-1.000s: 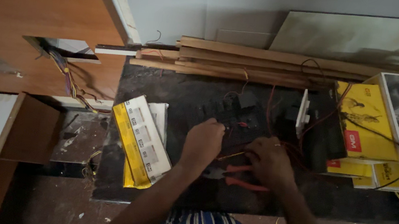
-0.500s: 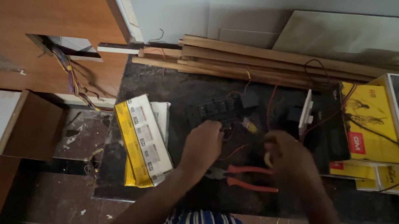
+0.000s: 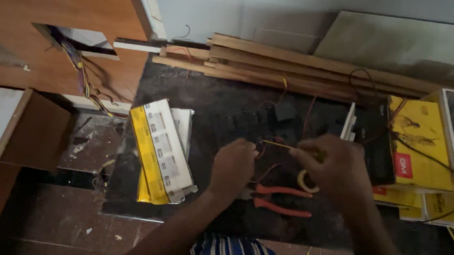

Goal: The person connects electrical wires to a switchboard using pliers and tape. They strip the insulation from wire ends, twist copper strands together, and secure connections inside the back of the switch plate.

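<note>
1. The right hand (image 3: 335, 170) is closed around a thin screwdriver (image 3: 281, 146), near a roll of tape (image 3: 306, 182).
2. The screwdriver lies almost level; its long axis runs left to right and the tip points left.
3. The left hand (image 3: 232, 167) is curled on the dark slab (image 3: 197, 90); what it holds I cannot tell.
4. Red-handled pliers (image 3: 281, 199) lie just below both hands.

Right hand (image 3: 335, 170) lifted off red-handled pliers (image 3: 278, 199), now raised just right of left hand (image 3: 232, 164), fingers pinching thin yellow-tipped tool (image 3: 281, 145) pointing left; pliers now lie uncovered on counter (image 3: 186, 84); roll of tape (image 3: 307, 181) showing under right hand; left hand barely shifted
</note>
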